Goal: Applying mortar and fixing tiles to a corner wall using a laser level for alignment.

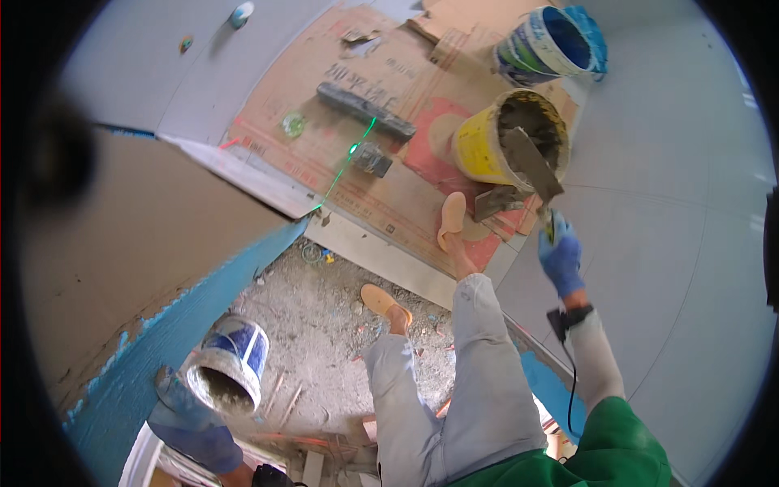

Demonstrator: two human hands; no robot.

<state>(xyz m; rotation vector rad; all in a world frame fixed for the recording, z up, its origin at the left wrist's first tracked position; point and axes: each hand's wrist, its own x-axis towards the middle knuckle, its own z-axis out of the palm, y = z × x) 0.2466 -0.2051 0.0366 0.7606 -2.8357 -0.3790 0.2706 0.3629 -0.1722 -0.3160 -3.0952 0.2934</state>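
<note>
We wrap our right grip (pixel 560 258) round a trowel (pixel 533 165), so its blade overhangs the yellow bucket (pixel 477 151). Our left grip's (pixel 195 434) state we can't tell.

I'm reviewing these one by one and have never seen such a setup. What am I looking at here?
There is no machine: these are a person's own gloved hands. The single picture comes from a wide fisheye camera on the head, looking down, so straight edges bend near the rim.

The right hand grips a trowel, its blade over the mouth of a yellow bucket with grey material inside. The left hand is at lower left, near a blue-and-white bucket; whether it holds anything is unclear.

On the floor ahead lies cardboard, bearing a dark bar and a small dark block. Nearer is rubble.
</note>
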